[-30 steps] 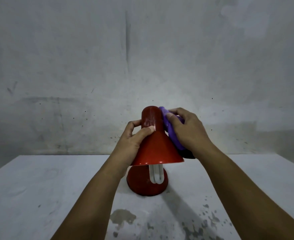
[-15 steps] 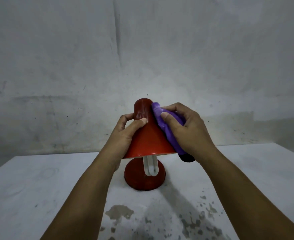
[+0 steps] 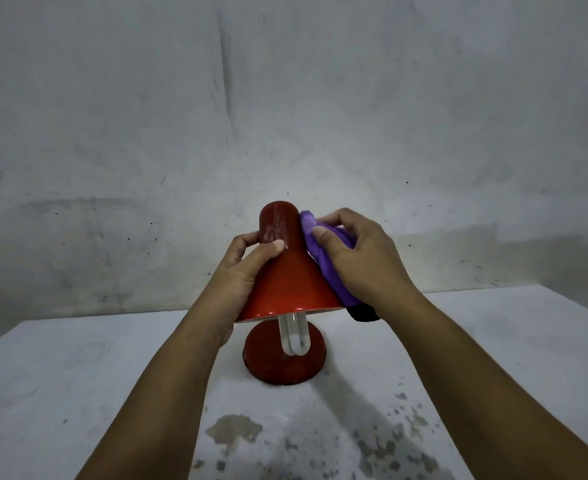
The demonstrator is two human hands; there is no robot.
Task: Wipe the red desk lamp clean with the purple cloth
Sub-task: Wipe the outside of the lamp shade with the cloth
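- The red desk lamp [image 3: 287, 285] is steadied — shade gripped by the left hand [image 3: 242, 271] at 9 o'clock.
- The soft purple cloth [image 3: 320, 251] is pinched and pressed at 3 o'clock by the right hand [image 3: 365, 261]; the glossy, top-heavy shade is best held there — bulb [image 3: 293, 332] likely fragile.

Purple cloth [image 3: 320, 258] slid slightly up lamp shade [image 3: 291, 282].

Both bare forearms reach forward from the lower edge of the view and converge toward the centre; the left hand [image 3: 242, 271] is curled round the left side of the red desk lamp [image 3: 287, 282], thumb laid across the front of its shade and fingers wrapped behind. The right hand [image 3: 365, 261] is cupped over the purple cloth [image 3: 315, 251], back of the hand upward; its thumb and curled fingers press the cloth against the shade's right side.
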